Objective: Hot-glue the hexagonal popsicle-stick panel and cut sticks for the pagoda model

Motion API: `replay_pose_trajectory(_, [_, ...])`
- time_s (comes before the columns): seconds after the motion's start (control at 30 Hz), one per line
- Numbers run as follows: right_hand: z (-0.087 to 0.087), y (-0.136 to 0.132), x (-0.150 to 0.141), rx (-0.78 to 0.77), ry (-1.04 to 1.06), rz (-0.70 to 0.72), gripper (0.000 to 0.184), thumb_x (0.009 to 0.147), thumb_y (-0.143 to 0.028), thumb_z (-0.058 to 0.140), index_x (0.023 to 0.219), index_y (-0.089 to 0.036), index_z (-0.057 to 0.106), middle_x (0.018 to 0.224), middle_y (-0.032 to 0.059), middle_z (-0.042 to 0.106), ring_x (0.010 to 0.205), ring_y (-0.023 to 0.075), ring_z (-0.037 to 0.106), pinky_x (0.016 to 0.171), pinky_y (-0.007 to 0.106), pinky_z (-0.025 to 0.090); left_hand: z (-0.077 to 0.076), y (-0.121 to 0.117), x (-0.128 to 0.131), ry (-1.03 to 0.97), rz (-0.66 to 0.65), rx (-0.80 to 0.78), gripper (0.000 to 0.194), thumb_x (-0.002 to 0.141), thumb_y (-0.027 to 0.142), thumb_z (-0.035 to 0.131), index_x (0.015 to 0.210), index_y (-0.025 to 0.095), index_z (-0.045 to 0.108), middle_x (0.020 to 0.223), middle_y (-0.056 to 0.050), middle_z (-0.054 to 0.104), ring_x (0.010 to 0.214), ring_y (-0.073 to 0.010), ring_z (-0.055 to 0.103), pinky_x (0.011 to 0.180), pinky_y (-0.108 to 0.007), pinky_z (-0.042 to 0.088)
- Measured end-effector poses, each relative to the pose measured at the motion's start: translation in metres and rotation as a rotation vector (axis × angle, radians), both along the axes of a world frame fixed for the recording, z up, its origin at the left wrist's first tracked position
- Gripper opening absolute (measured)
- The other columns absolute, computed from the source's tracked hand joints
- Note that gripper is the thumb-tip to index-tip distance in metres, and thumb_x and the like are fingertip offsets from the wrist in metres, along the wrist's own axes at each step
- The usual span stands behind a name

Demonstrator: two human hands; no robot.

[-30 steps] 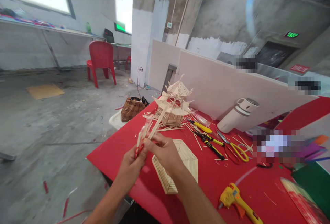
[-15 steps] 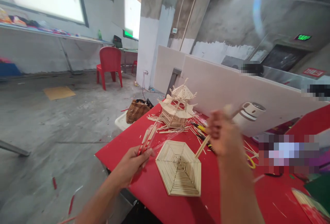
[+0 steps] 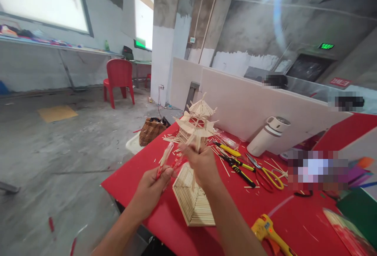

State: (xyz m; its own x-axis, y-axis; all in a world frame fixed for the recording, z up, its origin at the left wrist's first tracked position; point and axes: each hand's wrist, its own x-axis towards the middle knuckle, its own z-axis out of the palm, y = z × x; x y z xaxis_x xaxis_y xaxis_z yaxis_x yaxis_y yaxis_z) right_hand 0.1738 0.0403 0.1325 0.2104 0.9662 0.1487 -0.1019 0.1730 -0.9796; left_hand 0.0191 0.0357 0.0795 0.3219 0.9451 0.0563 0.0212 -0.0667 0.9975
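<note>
My left hand (image 3: 153, 187) is closed around a clear plastic packet (image 3: 167, 156) with red markings and pale wooden sticks inside. My right hand (image 3: 203, 165) is closed on a few thin wooden sticks (image 3: 193, 181), its fingertips close to the packet's open end; whether they touch the packet I cannot tell. Below the right hand lies a flat polygonal panel (image 3: 191, 209) of sticks laid in rings, partly covered by the hand and forearm. Behind the hands stands a small stick-built pagoda (image 3: 200, 120) with tiered roofs, its lower part partly hidden.
On the red table (image 3: 235, 216) lie yellow-and-black pliers (image 3: 238, 169), a yellow-handled cutter (image 3: 228, 150), scissors (image 3: 269, 173) and a yellow glue gun (image 3: 268, 228). A white flask (image 3: 266, 138) stands by the white partition (image 3: 229, 99). Loose sticks surround the pagoda.
My right hand has moved left, from beside the panel to near the packet, with sticks still in it. The left hand keeps its packet. The view has shifted right, showing the glue gun.
</note>
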Motion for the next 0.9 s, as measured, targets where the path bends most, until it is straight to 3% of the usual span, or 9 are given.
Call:
replay_pose_trajectory(0.17, [-0.002, -0.012, -0.010, -0.083, 0.038, 0.193, 0.039, 0.066, -0.054, 0.080, 0.074, -0.017, 0.069, 0.060, -0.0030, 0.054, 0.055, 0.0096, 0.047, 0.054, 0.023, 0.042, 0.011, 0.002, 0.001, 0.055, 0.000, 0.081, 0.051, 0.083, 0.063, 0.054, 0.059, 0.019, 0.043, 0.052, 0.007, 0.032, 0.049, -0.0081, 0.026, 0.046, -0.022, 0.023])
replay_pose_trajectory(0.23, [0.003, -0.010, -0.003, -0.059, 0.072, 0.118, 0.045, 0.066, -0.055, 0.080, 0.091, -0.018, 0.072, 0.055, -0.0071, 0.046, 0.045, 0.0059, 0.034, 0.043, 0.020, 0.031, 0.013, 0.002, 0.002, 0.109, -0.036, 0.101, 0.048, 0.084, 0.061, 0.054, 0.062, 0.019, 0.048, 0.055, 0.007, 0.031, 0.051, -0.0088, 0.027, 0.048, -0.022, 0.024])
replay_pose_trajectory(0.33, [0.018, -0.004, 0.019, -0.027, 0.085, 0.063, 0.042, 0.072, -0.057, 0.076, 0.083, -0.016, 0.073, 0.047, -0.0112, 0.028, 0.040, 0.0041, 0.018, 0.038, 0.021, 0.014, 0.008, 0.001, 0.002, 0.166, -0.088, 0.104, 0.047, 0.087, 0.059, 0.049, 0.063, 0.019, 0.049, 0.055, 0.006, 0.034, 0.052, -0.0098, 0.029, 0.050, -0.022, 0.026])
replay_pose_trajectory(0.4, [0.036, -0.003, 0.047, 0.044, 0.075, -0.095, 0.039, 0.072, -0.055, 0.076, 0.068, -0.017, 0.069, 0.045, -0.0102, 0.030, 0.039, 0.0046, 0.022, 0.037, 0.021, 0.014, -0.001, 0.005, -0.004, 0.219, -0.114, 0.124, 0.046, 0.088, 0.058, 0.048, 0.061, 0.019, 0.048, 0.055, 0.005, 0.037, 0.053, -0.0106, 0.032, 0.051, -0.023, 0.028])
replay_pose_trajectory(0.53, [0.087, -0.022, 0.120, 0.317, 0.280, -0.787, 0.040, 0.089, -0.043, 0.064, 0.058, -0.019, 0.055, 0.052, -0.0055, 0.048, 0.040, 0.0063, 0.039, 0.037, 0.021, 0.026, -0.014, 0.026, -0.028, 0.479, 0.032, 0.217, 0.042, 0.086, 0.053, 0.047, 0.062, 0.020, 0.053, 0.056, 0.001, 0.048, 0.057, -0.0149, 0.044, 0.056, -0.025, 0.031])
replay_pose_trajectory(0.6, [0.105, -0.037, 0.146, 0.418, 0.288, -0.869, 0.047, 0.100, -0.039, 0.047, 0.058, -0.019, 0.052, 0.066, 0.0000, 0.059, 0.056, 0.0102, 0.058, 0.046, 0.024, 0.040, -0.012, 0.038, -0.028, 0.672, 0.123, 0.250, 0.039, 0.086, 0.052, 0.047, 0.063, 0.021, 0.050, 0.056, 0.000, 0.051, 0.057, -0.0168, 0.047, 0.056, -0.026, 0.029])
replay_pose_trajectory(0.73, [0.108, -0.061, 0.155, 0.384, 0.271, -0.653, 0.047, 0.099, -0.049, 0.046, 0.063, -0.019, 0.052, 0.057, -0.0014, 0.057, 0.052, 0.0115, 0.057, 0.048, 0.025, 0.041, 0.011, 0.052, 0.014, 0.857, -0.002, 0.373, 0.039, 0.089, 0.059, 0.043, 0.076, 0.023, 0.051, 0.067, -0.002, 0.060, 0.065, -0.0213, 0.058, 0.056, -0.027, 0.029])
replay_pose_trajectory(0.8, [0.099, -0.069, 0.154, 0.374, 0.261, -0.584, 0.044, 0.090, -0.056, 0.061, 0.067, -0.020, 0.053, 0.045, -0.0078, 0.041, 0.039, 0.0065, 0.038, 0.041, 0.020, 0.032, 0.024, 0.058, 0.037, 0.887, -0.073, 0.462, 0.036, 0.097, 0.048, 0.032, 0.088, 0.022, 0.055, 0.078, -0.006, 0.066, 0.076, -0.0237, 0.064, 0.061, -0.028, 0.034])
replay_pose_trajectory(0.9, [0.088, -0.082, 0.163, 0.369, 0.235, -0.621, 0.044, 0.082, -0.058, 0.070, 0.067, -0.019, 0.055, 0.043, -0.0088, 0.032, 0.034, 0.0040, 0.022, 0.034, 0.020, 0.011, 0.033, 0.075, 0.042, 1.090, 0.018, 0.483, 0.033, 0.096, 0.038, 0.032, 0.098, 0.019, 0.060, 0.094, -0.014, 0.071, 0.086, -0.0297, 0.067, 0.067, -0.033, 0.040])
